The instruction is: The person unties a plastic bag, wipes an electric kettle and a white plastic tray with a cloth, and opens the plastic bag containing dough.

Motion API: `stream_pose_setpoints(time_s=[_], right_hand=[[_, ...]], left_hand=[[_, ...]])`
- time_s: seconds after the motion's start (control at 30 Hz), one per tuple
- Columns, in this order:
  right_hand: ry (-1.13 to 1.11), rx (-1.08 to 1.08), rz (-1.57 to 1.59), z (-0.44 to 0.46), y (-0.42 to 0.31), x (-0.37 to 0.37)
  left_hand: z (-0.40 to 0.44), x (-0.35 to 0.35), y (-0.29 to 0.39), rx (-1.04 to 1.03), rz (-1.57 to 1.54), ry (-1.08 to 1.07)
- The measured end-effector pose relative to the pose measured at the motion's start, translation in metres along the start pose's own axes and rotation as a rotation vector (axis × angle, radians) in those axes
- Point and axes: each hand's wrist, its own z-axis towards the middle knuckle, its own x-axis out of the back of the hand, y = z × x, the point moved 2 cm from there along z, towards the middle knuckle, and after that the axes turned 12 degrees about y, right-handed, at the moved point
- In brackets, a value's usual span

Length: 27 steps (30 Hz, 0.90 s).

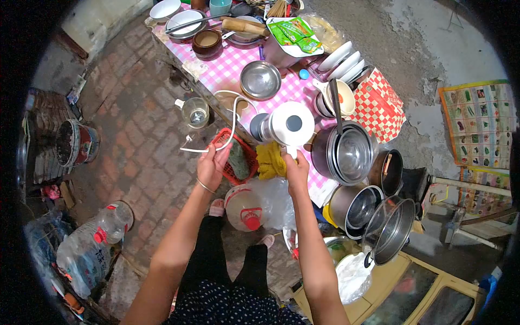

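My left hand (213, 161) is closed on a white power cord (234, 123), which loops up and across towards the table. My right hand (296, 169) grips the white handle of an appliance (292, 123) with a round white face and a grey disc at its centre. Just left of that hand a yellow cloth (271, 161) hangs at the table edge; whether the fingers touch it I cannot tell. Below the cord lies a red plastic basket (252, 162) with a dark green item in it. A clear jug (195, 112) with a white handle is to the upper left.
A pink checked cloth (230, 70) covers the table, which carries a metal bowl (260, 79), stacked pots (346, 154) and tilted white bowls (346, 65). A large plastic bottle (244, 207) stands by my feet. Beyond the pots rests a sieve (389, 230). A bucket (77, 143) stands far left.
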Motion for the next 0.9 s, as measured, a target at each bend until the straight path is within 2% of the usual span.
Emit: stream_pose_setpoints(time_s=[0.1,0.27,0.33,0.47,0.57,0.63,0.7,0.83,0.9], right_hand=[[-0.102,0.061,0.039,0.015,0.014,-0.016],[-0.087,0.05,0.075,0.02,0.01,-0.024],[-0.136,-0.047,0.042,0.024,0.007,-0.026],[-0.196,-0.079,0.065,0.025,0.003,-0.035],[-0.232,0.005,0.09,0.02,0.005,-0.033],[-0.222,-0.019,0.101,0.018,0.005,-0.029],[-0.283,-0.071,0.026,0.017,0.002,-0.025],[-0.326,-0.039,-0.01,0.028,0.011,-0.018],[-0.369,0.07,-0.151,0.034,0.007,-0.012]], left_hand=[[0.0,0.001,-0.001,0.01,-0.031,0.007],[-0.003,-0.003,-0.003,0.039,-0.115,0.05],[-0.002,-0.003,-0.006,0.071,-0.143,0.039],[0.003,-0.001,-0.02,0.133,-0.283,0.044],[0.006,0.001,-0.025,0.178,-0.324,0.055],[0.009,0.006,-0.027,0.195,-0.299,0.117],[0.013,0.013,-0.029,0.244,-0.281,0.272],[0.026,0.033,-0.037,0.333,-0.322,0.26],[0.031,0.04,-0.04,0.441,-0.302,0.239]])
